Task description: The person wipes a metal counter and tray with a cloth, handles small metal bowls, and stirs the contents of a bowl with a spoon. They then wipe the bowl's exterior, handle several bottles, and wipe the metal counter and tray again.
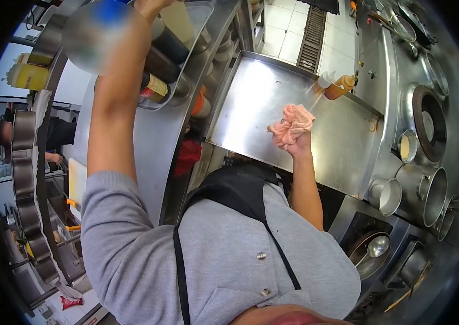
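My right hand [299,146] is closed around a crumpled pink cloth [293,123], held above a stainless steel counter [251,103]. Beyond the cloth, a squeeze bottle of orange-brown sauce [340,87] and a clear squeeze bottle [324,80] are at the counter's far side. My left arm stretches up to the top edge of the view. There my left hand [151,4] is partly cut off, close to a clear plastic tub [203,21] of bottles, and its fingers are mostly hidden. One dark bottle [155,88] in the tub has a yellow and red label.
Metal pots [424,189], a small pot [386,196] and a ladle [378,246] line the right side. A steel shelf [156,157] runs along the left, with a row of metal containers [23,130] beyond. Another person's hand [53,157] shows at far left. A floor drain [312,40] lies ahead.
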A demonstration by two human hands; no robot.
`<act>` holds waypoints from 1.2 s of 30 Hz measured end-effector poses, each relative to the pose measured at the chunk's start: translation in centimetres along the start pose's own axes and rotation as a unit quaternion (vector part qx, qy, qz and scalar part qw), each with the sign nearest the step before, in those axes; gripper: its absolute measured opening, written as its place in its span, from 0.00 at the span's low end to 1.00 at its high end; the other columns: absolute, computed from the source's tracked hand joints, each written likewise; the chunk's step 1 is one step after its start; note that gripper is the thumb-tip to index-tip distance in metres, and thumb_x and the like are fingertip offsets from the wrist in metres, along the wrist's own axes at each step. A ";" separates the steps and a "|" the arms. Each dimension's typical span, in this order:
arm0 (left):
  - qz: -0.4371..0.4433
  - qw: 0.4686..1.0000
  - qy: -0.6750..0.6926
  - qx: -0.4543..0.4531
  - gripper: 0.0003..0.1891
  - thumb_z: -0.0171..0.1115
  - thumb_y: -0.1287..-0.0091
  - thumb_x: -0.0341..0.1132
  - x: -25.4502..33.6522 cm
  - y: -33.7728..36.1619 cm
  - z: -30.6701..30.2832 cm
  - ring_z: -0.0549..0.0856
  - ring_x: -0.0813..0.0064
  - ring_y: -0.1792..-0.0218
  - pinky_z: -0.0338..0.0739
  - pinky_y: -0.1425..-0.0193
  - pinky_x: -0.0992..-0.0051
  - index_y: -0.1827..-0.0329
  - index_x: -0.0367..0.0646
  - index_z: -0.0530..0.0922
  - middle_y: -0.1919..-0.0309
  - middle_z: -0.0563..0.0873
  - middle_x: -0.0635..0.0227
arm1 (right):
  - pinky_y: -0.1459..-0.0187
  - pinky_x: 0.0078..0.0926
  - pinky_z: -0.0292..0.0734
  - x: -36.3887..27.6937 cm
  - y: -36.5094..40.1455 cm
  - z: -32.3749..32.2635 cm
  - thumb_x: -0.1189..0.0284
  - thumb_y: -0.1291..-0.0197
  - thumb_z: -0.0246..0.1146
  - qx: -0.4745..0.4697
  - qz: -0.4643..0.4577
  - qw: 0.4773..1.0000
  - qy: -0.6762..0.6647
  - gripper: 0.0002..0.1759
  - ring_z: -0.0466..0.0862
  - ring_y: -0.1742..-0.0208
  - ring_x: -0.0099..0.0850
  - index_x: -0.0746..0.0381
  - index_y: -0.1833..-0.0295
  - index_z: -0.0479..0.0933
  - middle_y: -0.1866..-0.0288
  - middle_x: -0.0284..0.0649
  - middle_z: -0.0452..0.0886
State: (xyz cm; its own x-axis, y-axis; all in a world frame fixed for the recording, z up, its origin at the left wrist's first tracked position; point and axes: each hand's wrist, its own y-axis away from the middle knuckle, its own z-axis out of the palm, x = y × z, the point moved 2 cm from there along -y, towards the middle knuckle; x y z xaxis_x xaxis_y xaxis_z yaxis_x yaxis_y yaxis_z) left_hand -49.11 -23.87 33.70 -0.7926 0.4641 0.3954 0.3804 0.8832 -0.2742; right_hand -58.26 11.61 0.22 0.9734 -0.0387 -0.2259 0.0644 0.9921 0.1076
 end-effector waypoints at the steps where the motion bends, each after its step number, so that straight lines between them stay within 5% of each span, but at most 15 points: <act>1: -0.001 0.999 -0.037 0.004 0.48 0.75 0.58 0.38 -0.4 -0.6 0.4 0.88 0.53 0.62 0.84 0.59 0.60 0.31 0.39 0.62 0.58 0.86 0.47 | 0.83 0.24 0.60 -0.1 0.1 -0.3 0.46 0.40 0.57 0.019 -0.010 1.000 0.005 0.18 0.70 0.76 0.31 0.48 0.62 0.72 0.73 0.34 0.72; 8: -0.020 0.991 -0.035 -0.130 0.22 0.75 0.56 0.39 -4.3 -3.1 0.4 0.88 0.57 0.63 0.82 0.59 0.64 0.57 0.39 0.85 0.63 0.88 0.54 | 0.84 0.23 0.60 0.2 -0.9 0.7 0.51 0.36 0.56 0.104 -0.136 0.985 0.011 0.15 0.70 0.78 0.26 0.51 0.60 0.73 0.72 0.30 0.72; 9: 0.239 0.964 -0.060 -0.099 0.18 0.76 0.56 0.38 -4.7 -3.1 -0.4 0.88 0.58 0.63 0.82 0.58 0.65 0.62 0.39 0.87 0.63 0.88 0.56 | 0.84 0.21 0.61 0.2 -1.0 1.3 0.52 0.35 0.56 0.092 -0.104 0.990 0.005 0.15 0.70 0.79 0.25 0.52 0.60 0.73 0.72 0.29 0.72; 10: 0.486 0.869 -0.076 -0.062 0.14 0.76 0.55 0.37 -4.2 -2.8 -0.3 0.87 0.60 0.63 0.81 0.57 0.67 0.67 0.40 0.88 0.64 0.88 0.58 | 0.83 0.20 0.62 0.2 -0.9 1.6 0.53 0.34 0.55 0.081 -0.076 0.994 -0.001 0.16 0.70 0.79 0.24 0.54 0.60 0.73 0.72 0.29 0.72; 11: 0.069 0.954 -0.262 -0.124 0.17 0.76 0.53 0.32 0.1 -4.8 0.4 0.87 0.64 0.63 0.80 0.55 0.70 0.59 0.38 0.87 0.63 0.88 0.59 | 0.83 0.20 0.62 0.0 -1.4 0.6 0.53 0.34 0.55 0.090 -0.094 0.992 -0.004 0.16 0.70 0.79 0.24 0.54 0.60 0.73 0.72 0.29 0.72; 13: 0.135 0.952 -0.264 -0.083 0.22 0.75 0.50 0.30 3.9 -3.7 1.6 0.87 0.65 0.59 0.80 0.52 0.69 0.50 0.38 0.82 0.58 0.87 0.58 | 0.83 0.20 0.66 0.0 -1.6 -1.6 0.55 0.33 0.55 -0.056 -0.109 0.992 0.000 0.16 0.72 0.79 0.22 0.57 0.59 0.73 0.71 0.30 0.74; 15: 0.203 0.946 -0.252 -0.038 0.28 0.74 0.47 0.28 7.9 -2.7 5.5 0.87 0.66 0.55 0.80 0.48 0.68 0.41 0.38 0.77 0.53 0.86 0.57 | 0.79 0.23 0.71 0.4 -0.5 -1.0 0.58 0.31 0.54 0.109 -0.188 0.976 0.019 0.14 0.74 0.78 0.22 0.58 0.58 0.74 0.70 0.31 0.76; 17: 0.354 0.930 -0.015 -0.101 0.29 0.74 0.45 0.33 9.2 -0.8 11.1 0.85 0.60 0.52 0.77 0.45 0.66 0.38 0.43 0.75 0.50 0.84 0.54 | 0.78 0.24 0.73 0.1 0.8 -0.4 0.58 0.31 0.55 0.186 -0.233 0.954 0.029 0.14 0.74 0.79 0.22 0.58 0.57 0.74 0.70 0.32 0.76; 20: 0.563 0.784 0.204 -0.165 0.31 0.72 0.41 0.39 15.0 7.3 21.3 0.80 0.60 0.43 0.74 0.40 0.66 0.34 0.44 0.73 0.43 0.81 0.54 | 0.76 0.24 0.72 0.7 1.7 -0.1 0.58 0.31 0.54 0.245 -0.241 0.939 0.012 0.15 0.73 0.80 0.21 0.59 0.56 0.74 0.70 0.31 0.75; 22: 0.501 0.790 0.193 -0.297 0.34 0.72 0.41 0.47 20.0 13.0 26.2 0.83 0.56 0.46 0.77 0.42 0.65 0.32 0.46 0.72 0.47 0.83 0.48 | 0.79 0.23 0.68 0.7 5.5 -0.2 0.59 0.30 0.53 0.252 -0.274 0.927 0.048 0.14 0.71 0.80 0.20 0.58 0.56 0.73 0.71 0.29 0.74; 23: 0.449 0.804 0.205 -0.331 0.37 0.73 0.44 0.49 21.9 14.4 28.9 0.83 0.51 0.45 0.77 0.41 0.62 0.36 0.36 0.73 0.49 0.83 0.45 | 0.82 0.22 0.64 0.6 6.8 -0.1 0.59 0.30 0.53 0.227 -0.299 0.926 0.044 0.12 0.69 0.81 0.20 0.57 0.56 0.73 0.73 0.29 0.72; 26: 0.404 0.849 0.070 -0.332 0.43 0.75 0.51 0.55 25.7 17.4 35.7 0.82 0.51 0.44 0.77 0.41 0.60 0.35 0.40 0.73 0.48 0.84 0.48 | 0.85 0.21 0.60 0.8 10.9 0.0 0.60 0.30 0.54 0.316 -0.343 0.883 0.048 0.11 0.67 0.83 0.19 0.56 0.59 0.72 0.73 0.28 0.70; 29: 0.319 0.853 -0.032 -0.413 0.31 0.74 0.53 0.47 27.8 18.1 39.3 0.84 0.54 0.46 0.78 0.43 0.61 0.46 0.42 0.82 0.48 0.84 0.51 | 0.86 0.21 0.58 1.2 14.1 0.0 0.61 0.30 0.55 0.356 -0.404 0.842 -0.003 0.11 0.64 0.86 0.19 0.55 0.62 0.70 0.74 0.28 0.70; 31: 0.364 0.848 -0.010 -0.384 0.26 0.74 0.55 0.46 28.3 18.2 39.0 0.86 0.54 0.52 0.81 0.48 0.63 0.54 0.41 0.85 0.55 0.87 0.51 | 0.84 0.23 0.63 1.4 16.3 -1.8 0.60 0.29 0.53 0.230 -0.418 0.879 0.021 0.12 0.67 0.83 0.20 0.55 0.62 0.70 0.75 0.28 0.70; 36: 0.449 0.799 0.139 -0.374 0.27 0.75 0.55 0.41 29.7 14.8 32.2 0.87 0.70 0.62 0.81 0.55 0.72 0.52 0.36 0.84 0.63 0.88 0.60 | 0.75 0.25 0.68 -1.4 16.5 -0.6 0.59 0.27 0.50 0.237 -0.472 0.849 -0.039 0.14 0.67 0.79 0.20 0.54 0.64 0.69 0.75 0.25 0.68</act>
State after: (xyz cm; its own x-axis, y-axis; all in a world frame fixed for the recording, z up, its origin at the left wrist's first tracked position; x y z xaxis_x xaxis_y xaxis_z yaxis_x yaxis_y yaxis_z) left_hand -82.40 0.83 13.19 0.0576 0.8383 0.5422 0.9975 -0.0704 0.0027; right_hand -58.69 28.08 1.68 0.4501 -0.8149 -0.3651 0.8861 0.3569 0.2956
